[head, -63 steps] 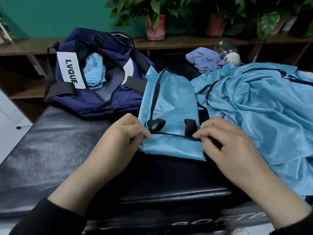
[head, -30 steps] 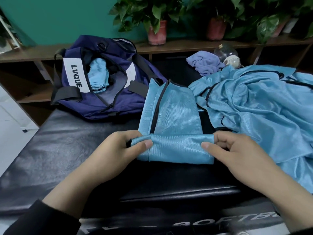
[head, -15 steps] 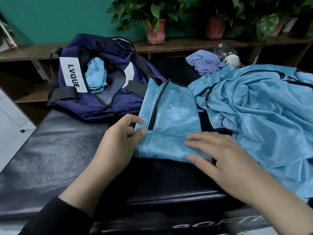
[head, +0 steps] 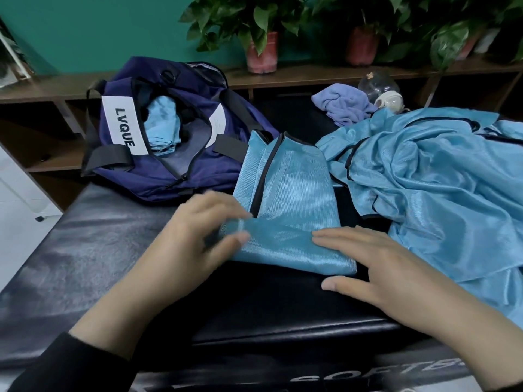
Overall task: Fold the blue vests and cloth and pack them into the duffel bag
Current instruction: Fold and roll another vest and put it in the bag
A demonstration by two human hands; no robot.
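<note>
A light blue vest point(head: 285, 205) with black trim lies at centre. At ten o'clock, a navy duffel bag point(head: 169, 176) bears a white label; at one o'clock, a lavender cloth point(head: 343, 104).

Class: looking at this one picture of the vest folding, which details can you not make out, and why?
- Left hand: motion-blurred in the head view, grip on folded vest unclear.
- Duffel bag interior: mostly hidden by its flaps.
- Vest pile: cut off by the right edge.
</note>
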